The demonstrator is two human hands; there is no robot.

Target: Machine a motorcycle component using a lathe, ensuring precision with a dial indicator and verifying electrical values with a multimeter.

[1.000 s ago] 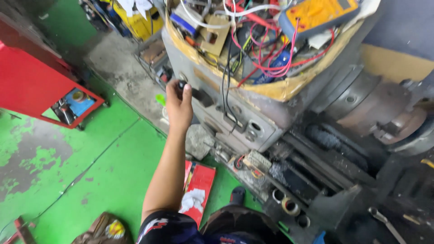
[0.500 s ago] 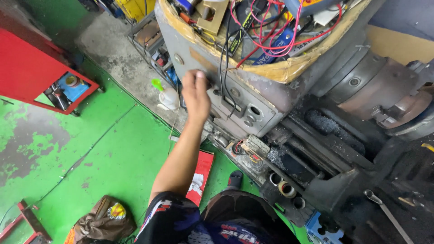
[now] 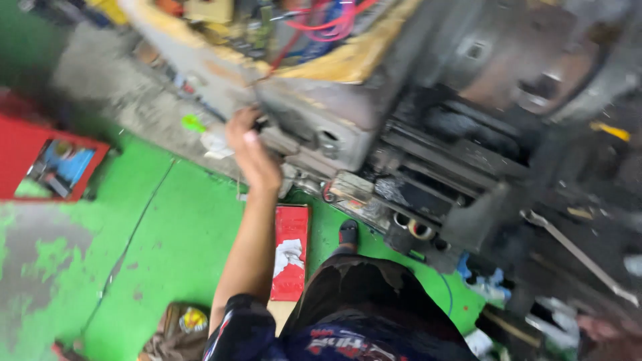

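Below, red flat box (image 3: 290,251) lengthwise on green floor (image 3: 167,247), white patch on top, left hand (image 3: 253,155) reached up against grey machine housing (image 3: 314,127), grip unclear, right hand unseen.

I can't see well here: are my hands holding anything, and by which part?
The left hand reaches the machine's grey front panel; blur hides any grip. Right hand is out of view.

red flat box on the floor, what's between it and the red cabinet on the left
In the head view, only bare green painted floor lies between the red flat box and the red cabinet, crossed above by the left arm.
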